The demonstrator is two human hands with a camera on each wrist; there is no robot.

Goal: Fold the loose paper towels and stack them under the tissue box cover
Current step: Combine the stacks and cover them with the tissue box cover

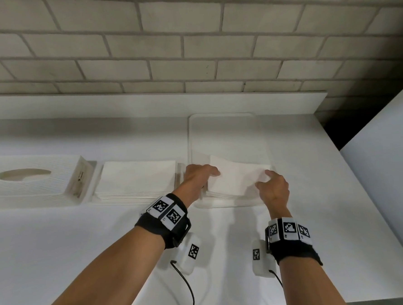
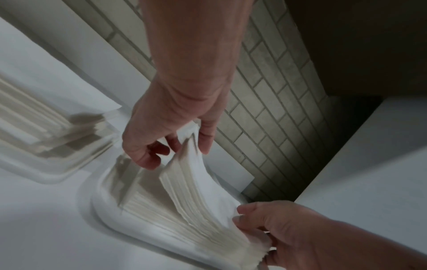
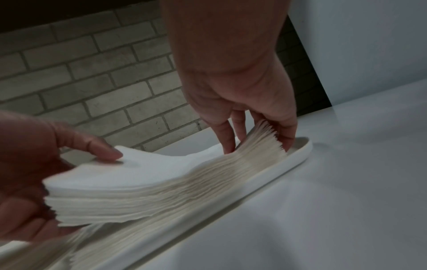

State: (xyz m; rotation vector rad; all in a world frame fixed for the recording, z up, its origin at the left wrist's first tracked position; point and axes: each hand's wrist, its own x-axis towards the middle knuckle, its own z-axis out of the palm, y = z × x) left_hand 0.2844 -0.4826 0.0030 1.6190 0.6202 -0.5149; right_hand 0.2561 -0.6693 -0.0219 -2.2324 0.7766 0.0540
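A thick bundle of white paper towels [image 1: 237, 178] lies over the near end of a white tray [image 1: 222, 127]. My left hand [image 1: 206, 178] grips its left end, thumb on top and fingers underneath. My right hand [image 1: 266, 179] pinches its right end. In the right wrist view the bundle [image 3: 138, 182] is raised at the left end above more towels in the tray [image 3: 277, 168], and it sags in the middle. The tissue box cover [image 1: 30, 179] lies at the far left. Beside it a neat stack of folded towels [image 1: 136, 180] sits on a flat base.
Everything stands on a white counter [image 1: 83, 242] against a brick wall [image 1: 189, 47], with a low white ledge [image 1: 145, 99] at the back. A white panel [image 1: 385, 164] rises at the right. The counter's front edge is close to my forearms.
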